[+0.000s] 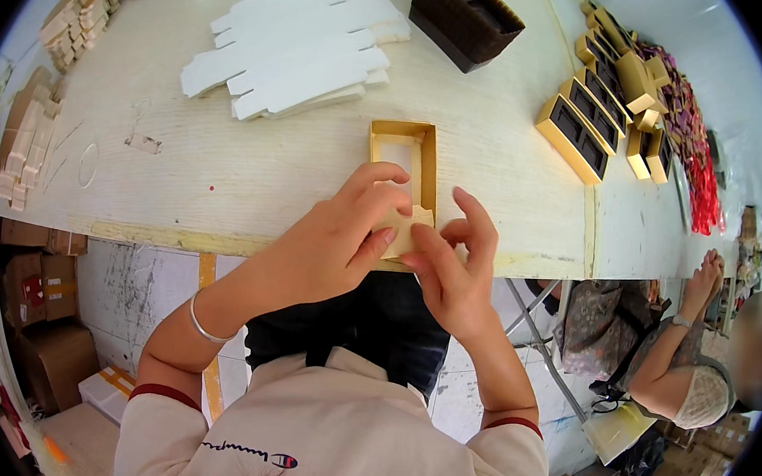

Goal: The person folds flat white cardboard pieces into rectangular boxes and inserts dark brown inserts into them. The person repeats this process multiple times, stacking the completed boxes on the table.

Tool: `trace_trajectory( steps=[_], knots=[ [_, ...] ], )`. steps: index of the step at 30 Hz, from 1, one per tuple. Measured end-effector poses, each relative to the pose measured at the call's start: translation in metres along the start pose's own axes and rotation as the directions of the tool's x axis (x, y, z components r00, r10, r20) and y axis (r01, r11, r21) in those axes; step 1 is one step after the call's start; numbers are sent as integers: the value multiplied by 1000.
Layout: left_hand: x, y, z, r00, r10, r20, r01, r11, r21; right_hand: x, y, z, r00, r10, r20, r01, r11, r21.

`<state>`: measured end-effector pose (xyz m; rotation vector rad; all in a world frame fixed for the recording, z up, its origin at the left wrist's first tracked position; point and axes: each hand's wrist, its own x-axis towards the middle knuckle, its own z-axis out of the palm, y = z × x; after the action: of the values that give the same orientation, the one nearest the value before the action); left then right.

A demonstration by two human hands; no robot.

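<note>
Beyond pale shirt [338, 436], keeps gold box [428, 170] at near edge of table [178, 204], with left hand [332, 239] curved in unclear grip, right hand [462, 285] pinching near end, walls already standing, this end seemingly unfinished.

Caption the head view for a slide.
Left hand and right hand at the near end of an open gold box, white card blanks and a dark brown basket beyond.

The left hand [328, 234] and right hand [462, 289] had bent fingers [436, 251] at the near end of an open gold box [429, 172] on the tabletop [270, 171]. White cartons [302, 48] lay beyond its left, a brown basket [456, 27] beyond it, black-lined boxes [577, 133] to its right.
</note>
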<state>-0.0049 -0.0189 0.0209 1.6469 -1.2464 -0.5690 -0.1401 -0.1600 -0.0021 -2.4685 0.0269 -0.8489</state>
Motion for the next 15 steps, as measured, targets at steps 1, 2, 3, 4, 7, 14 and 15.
trace_trajectory(
  steps=[1, 2, 3, 4, 7, 14, 15],
  knots=[
    [0, -1, 2, 999, 21, -24, -20, 999, 25, 2, -2, -3, 998, -68, -6, 67, 993, -93],
    [-2, -3, 6, 998, 42, -46, -40, 998, 49, 2, -3, -6, 991, -133, -5, 130, 974, -186],
    [-4, -3, 9, 996, 63, -67, -59, 996, 73, 0, 5, -6, 976, -204, 69, 215, 949, -232],
    [-7, -1, 11, 994, 72, -87, -64, 993, 96, 1, 4, -6, 976, -193, 97, 210, 954, -212],
    [-13, 3, 16, 986, 106, -126, -85, 983, 163, 7, 2, -10, 984, -96, 147, 111, 989, -96],
    [-1, 3, 6, 995, 19, -99, -16, 999, 35, 8, 5, -4, 981, 141, 136, -173, 950, 260],
    [1, 2, 3, 996, 10, -84, -11, 1000, -11, 7, 6, -4, 978, 144, 148, -179, 951, 253]
  ],
)
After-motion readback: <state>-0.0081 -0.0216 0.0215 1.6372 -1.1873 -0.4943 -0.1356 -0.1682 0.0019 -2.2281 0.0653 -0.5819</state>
